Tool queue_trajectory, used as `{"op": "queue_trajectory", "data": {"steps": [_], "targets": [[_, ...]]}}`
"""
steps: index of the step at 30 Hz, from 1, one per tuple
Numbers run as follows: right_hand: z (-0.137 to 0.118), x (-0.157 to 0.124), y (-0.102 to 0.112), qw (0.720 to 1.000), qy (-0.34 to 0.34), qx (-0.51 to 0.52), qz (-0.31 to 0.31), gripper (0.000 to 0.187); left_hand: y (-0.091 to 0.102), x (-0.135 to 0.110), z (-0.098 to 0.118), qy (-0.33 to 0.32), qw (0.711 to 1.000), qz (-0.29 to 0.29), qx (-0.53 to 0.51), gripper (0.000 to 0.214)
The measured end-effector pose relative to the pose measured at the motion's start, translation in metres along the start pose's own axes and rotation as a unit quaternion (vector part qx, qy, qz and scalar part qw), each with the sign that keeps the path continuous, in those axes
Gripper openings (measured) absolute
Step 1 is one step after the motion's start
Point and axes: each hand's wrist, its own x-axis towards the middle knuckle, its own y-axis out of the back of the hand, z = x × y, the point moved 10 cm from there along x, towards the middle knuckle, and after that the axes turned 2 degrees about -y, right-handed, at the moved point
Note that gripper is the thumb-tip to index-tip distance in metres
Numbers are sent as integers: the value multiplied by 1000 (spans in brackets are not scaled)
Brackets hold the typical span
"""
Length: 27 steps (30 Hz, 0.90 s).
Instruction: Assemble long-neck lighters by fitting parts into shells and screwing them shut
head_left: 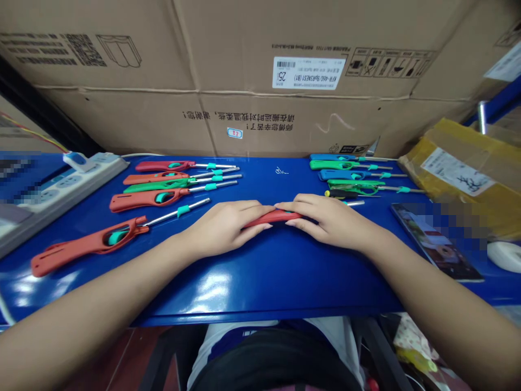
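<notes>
Both my hands grip one red lighter (273,216), a long-nosed gas lighter, just above the middle of the blue table. My left hand (230,225) wraps its left end, and my right hand (325,220) closes round the other end. The metal nozzle tip (356,203) pokes out beyond my right hand; most of the body is hidden by fingers. To the left lie several lighters, including a large red one (77,247) and a green one (142,185). At the back right are green and blue lighters, such as this blue one (334,175), plus a yellow-and-black screwdriver (340,194).
A tall cardboard box (244,70) walls off the back of the blue table (260,282). On the left stands a white power strip (52,193). A phone (435,239) lies at the right, before a yellow-taped parcel (468,174) and a white object (504,255).
</notes>
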Motion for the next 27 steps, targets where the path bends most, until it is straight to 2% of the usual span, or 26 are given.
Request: {"op": "queue_trajectory", "data": {"steps": [6, 12, 15, 17, 19, 23, 27], "targets": [[-13, -1, -9, 999, 32, 4, -20, 40, -2, 0, 13, -40, 999, -6, 24, 34], [-20, 0, -9, 999, 26, -39, -19, 37, 6, 2, 18, -42, 998, -11, 44, 36], [-14, 0, 1, 995, 9, -98, 3, 47, 12, 1, 11, -21, 999, -10, 40, 37], [-3, -3, 13, 989, -9, -140, 39, 62, 20, 1, 2, 9, 1000, 16, -2, 36], [12, -7, 26, 982, -33, -171, 68, 68, 28, 0, -11, 48, 996, 50, -61, 34], [48, -17, 47, 965, -97, -218, 109, 53, 30, -2, -31, 123, 976, 80, -163, 37], [58, -20, 50, 966, -101, -218, 95, 27, 23, -3, -42, 184, 948, 81, -248, 42]]}}
